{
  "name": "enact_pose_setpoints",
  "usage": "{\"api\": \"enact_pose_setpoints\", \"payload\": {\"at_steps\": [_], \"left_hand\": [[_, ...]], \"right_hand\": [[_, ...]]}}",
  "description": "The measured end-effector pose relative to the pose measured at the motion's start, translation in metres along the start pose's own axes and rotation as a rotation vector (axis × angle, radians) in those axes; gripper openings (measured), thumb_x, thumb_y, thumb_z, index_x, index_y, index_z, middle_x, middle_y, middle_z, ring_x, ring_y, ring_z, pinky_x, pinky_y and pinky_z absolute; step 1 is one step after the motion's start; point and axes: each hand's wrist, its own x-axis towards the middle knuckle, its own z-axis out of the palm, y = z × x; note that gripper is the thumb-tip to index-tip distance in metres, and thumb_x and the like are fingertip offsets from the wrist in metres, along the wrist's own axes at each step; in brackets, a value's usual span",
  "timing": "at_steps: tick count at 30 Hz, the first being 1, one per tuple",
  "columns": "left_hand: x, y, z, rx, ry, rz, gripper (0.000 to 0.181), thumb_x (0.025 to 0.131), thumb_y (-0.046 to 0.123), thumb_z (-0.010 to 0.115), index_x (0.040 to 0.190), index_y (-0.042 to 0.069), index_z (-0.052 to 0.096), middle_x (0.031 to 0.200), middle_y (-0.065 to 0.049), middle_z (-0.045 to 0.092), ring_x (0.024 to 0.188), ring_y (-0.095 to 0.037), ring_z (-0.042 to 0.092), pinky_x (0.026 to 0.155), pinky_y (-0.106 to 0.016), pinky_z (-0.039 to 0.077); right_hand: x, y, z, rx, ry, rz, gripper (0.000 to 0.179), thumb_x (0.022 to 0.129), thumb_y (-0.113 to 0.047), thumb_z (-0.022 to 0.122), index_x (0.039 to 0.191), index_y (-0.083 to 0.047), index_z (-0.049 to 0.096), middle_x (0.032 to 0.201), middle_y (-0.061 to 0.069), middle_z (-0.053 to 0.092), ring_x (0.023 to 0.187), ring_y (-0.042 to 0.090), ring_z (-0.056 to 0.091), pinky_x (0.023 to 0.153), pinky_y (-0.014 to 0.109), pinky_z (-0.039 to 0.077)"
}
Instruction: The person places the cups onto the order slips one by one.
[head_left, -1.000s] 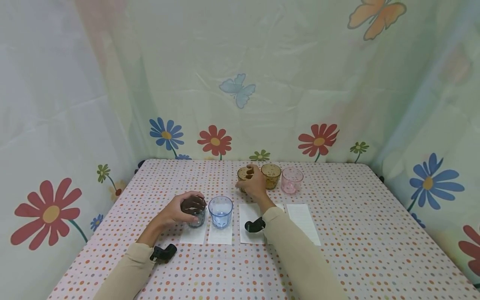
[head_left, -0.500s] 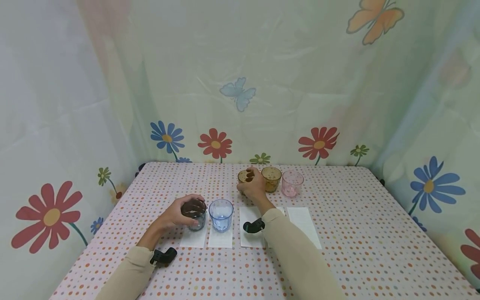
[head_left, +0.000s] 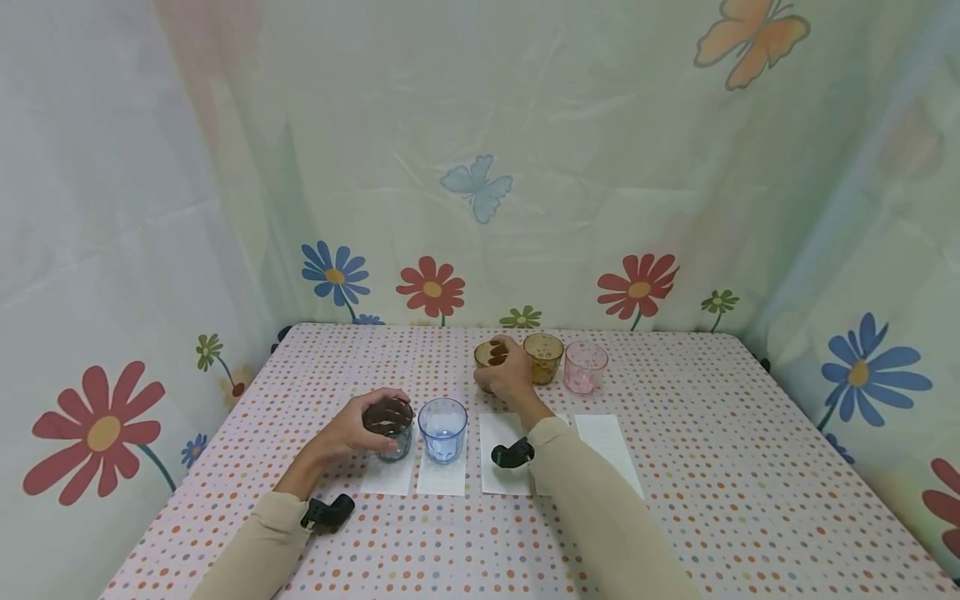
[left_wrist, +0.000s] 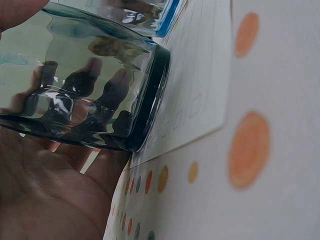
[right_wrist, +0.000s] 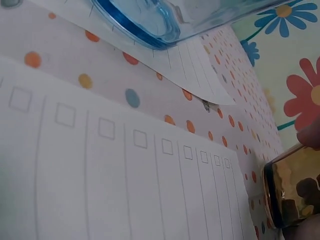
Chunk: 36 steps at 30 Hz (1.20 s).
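Note:
My left hand [head_left: 352, 425] is wrapped around a grey-teal drinking glass [left_wrist: 95, 95], which stands upright on a lined paper sheet [head_left: 385, 479]. The fingers show through its clear wall in the left wrist view. Just right of it, a blue glass [head_left: 443, 433] stands on another sheet [head_left: 441, 480]. Farther back, my right hand [head_left: 512, 372] grips a small amber glass [head_left: 486, 355] between thumb and fingers, partly covering it. That amber glass [right_wrist: 295, 185] also shows at the right edge of the right wrist view. A second amber glass [head_left: 543, 360] and a pink glass [head_left: 586, 368] stand beside that hand.
More white sheets lie in front of the right hand: one sheet [head_left: 498, 479] left of the forearm, one partly under the forearm, and one sheet [head_left: 609, 446] to its right. The dotted table [head_left: 420, 554] ends at a flowered curtain [head_left: 562, 208].
The whole head view has shifted slightly down. My right thumb and fingers have settled onto the small amber glass. My left hand keeps its grip on the grey-teal glass in the same place.

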Motion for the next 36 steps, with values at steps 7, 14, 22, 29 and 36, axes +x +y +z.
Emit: {"api": "enact_pose_setpoints", "payload": {"at_steps": [7, 14, 22, 29, 36], "left_hand": [[0.0, -0.001, 0.0, 0.0, -0.003, 0.005, 0.074, 0.078, 0.004, 0.081, 0.141, -0.009, 0.045, 0.131, -0.024, 0.06, 0.12, -0.037, 0.061, 0.098, -0.037, 0.053], [0.0, -0.002, 0.0, 0.013, -0.002, 0.008, 0.074, 0.077, 0.005, 0.082, 0.14, -0.01, 0.045, 0.131, -0.023, 0.061, 0.12, -0.035, 0.062, 0.1, -0.038, 0.052], [0.001, 0.0, -0.001, 0.025, 0.009, -0.006, 0.073, 0.077, 0.003, 0.081, 0.141, -0.006, 0.048, 0.132, -0.025, 0.06, 0.122, -0.041, 0.059, 0.099, -0.037, 0.052], [0.0, 0.001, 0.0, 0.028, 0.015, -0.014, 0.072, 0.076, 0.004, 0.081, 0.14, -0.003, 0.05, 0.132, -0.024, 0.061, 0.121, -0.038, 0.06, 0.1, -0.037, 0.051], [0.001, 0.001, 0.0, 0.014, 0.009, -0.018, 0.076, 0.076, 0.003, 0.082, 0.141, -0.008, 0.046, 0.132, -0.022, 0.061, 0.122, -0.039, 0.06, 0.098, -0.035, 0.052]], "right_hand": [[-0.001, 0.001, -0.002, 0.055, -0.022, -0.005, 0.067, 0.068, 0.0, 0.081, 0.131, -0.012, 0.06, 0.12, 0.009, 0.061, 0.107, 0.028, 0.062, 0.081, 0.04, 0.053], [-0.004, 0.0, -0.003, 0.071, -0.035, 0.006, 0.07, 0.067, 0.002, 0.08, 0.134, -0.01, 0.06, 0.119, 0.01, 0.061, 0.106, 0.029, 0.062, 0.08, 0.039, 0.054], [-0.007, -0.006, -0.005, 0.06, -0.056, 0.002, 0.068, 0.066, 0.003, 0.082, 0.129, -0.013, 0.062, 0.118, 0.009, 0.063, 0.108, 0.028, 0.063, 0.084, 0.039, 0.056], [-0.012, -0.008, -0.01, 0.072, -0.097, -0.022, 0.067, 0.066, 0.005, 0.082, 0.128, -0.012, 0.063, 0.118, 0.009, 0.063, 0.109, 0.028, 0.063, 0.085, 0.039, 0.056], [-0.02, -0.012, -0.016, 0.115, -0.129, -0.078, 0.064, 0.069, 0.007, 0.08, 0.128, -0.009, 0.063, 0.118, 0.011, 0.063, 0.109, 0.031, 0.063, 0.084, 0.038, 0.056]]}}
